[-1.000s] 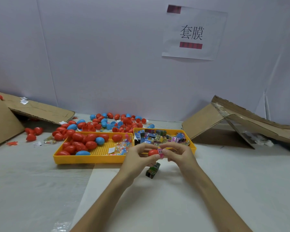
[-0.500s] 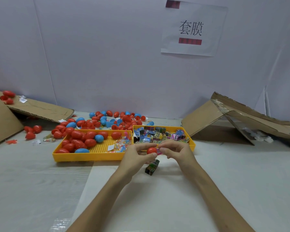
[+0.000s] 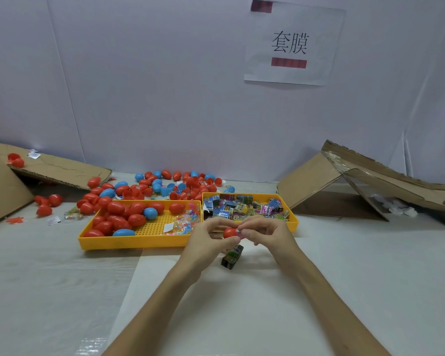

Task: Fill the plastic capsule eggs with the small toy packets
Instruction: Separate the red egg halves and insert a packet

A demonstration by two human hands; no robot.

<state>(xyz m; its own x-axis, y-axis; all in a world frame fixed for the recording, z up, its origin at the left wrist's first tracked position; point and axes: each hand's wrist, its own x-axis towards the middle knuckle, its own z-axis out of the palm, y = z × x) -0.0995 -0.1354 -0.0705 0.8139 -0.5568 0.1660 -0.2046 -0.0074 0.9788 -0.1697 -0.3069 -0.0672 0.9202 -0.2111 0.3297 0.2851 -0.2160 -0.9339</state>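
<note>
My left hand (image 3: 208, 237) grips a red capsule egg half (image 3: 230, 232) just in front of the trays. My right hand (image 3: 266, 231) pinches a small pink toy packet (image 3: 241, 233) against the open end of that egg half. A green and black toy packet (image 3: 232, 257) lies on the table below my hands. The left yellow tray (image 3: 134, 241) holds red and blue capsule eggs. The right yellow tray (image 3: 293, 219) is full of small toy packets (image 3: 242, 206).
A heap of loose red and blue eggs (image 3: 165, 187) lies behind the trays by the white wall. Flattened cardboard (image 3: 57, 168) lies at the left and a folded cardboard box (image 3: 357, 186) at the right. Plastic film covers the table.
My hands stay together on the egg half and packet; the view has tilted down slightly. Nothing was picked up or let go.
</note>
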